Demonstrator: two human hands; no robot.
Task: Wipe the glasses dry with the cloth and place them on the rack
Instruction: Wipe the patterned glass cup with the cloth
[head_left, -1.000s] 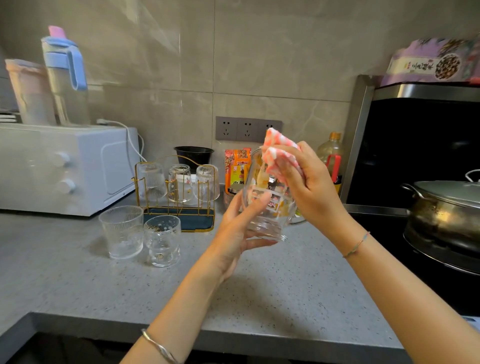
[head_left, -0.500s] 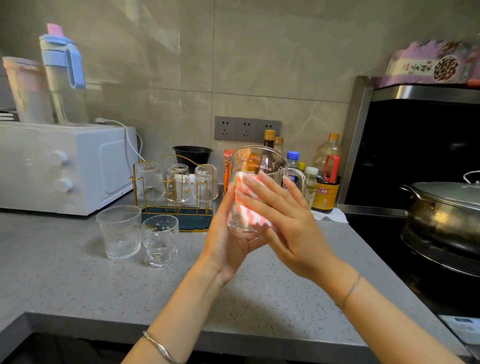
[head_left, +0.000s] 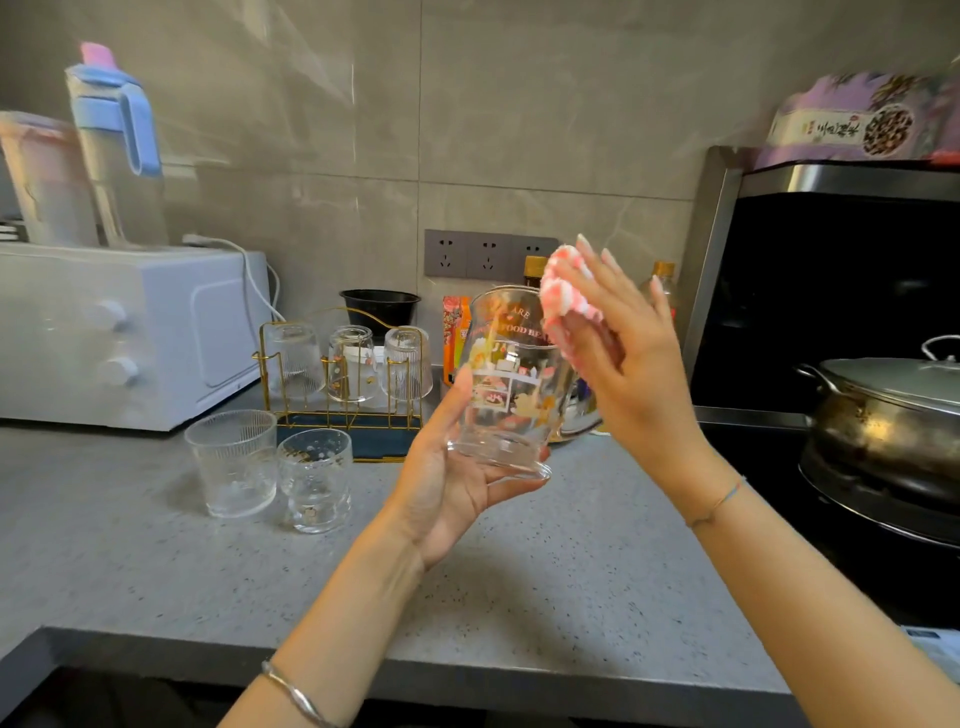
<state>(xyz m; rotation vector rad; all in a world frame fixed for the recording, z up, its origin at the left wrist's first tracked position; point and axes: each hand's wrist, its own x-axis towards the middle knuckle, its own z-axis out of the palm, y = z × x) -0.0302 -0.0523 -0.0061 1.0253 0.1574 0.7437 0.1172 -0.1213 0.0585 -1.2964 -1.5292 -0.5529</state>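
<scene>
Head view: right of the rack (head_left: 387, 446), the left hand (head_left: 452, 483) grips a tilted printed glass (head_left: 511, 384) around its base. The right hand (head_left: 628, 364), fingers straight, presses the cloth (head_left: 563, 296) against the glass's upper side. Three upturned glasses (head_left: 353, 364) stand on the rack.

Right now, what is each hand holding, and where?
Left hand grips the printed glass by its base; right hand presses the pink cloth against its rim.
</scene>
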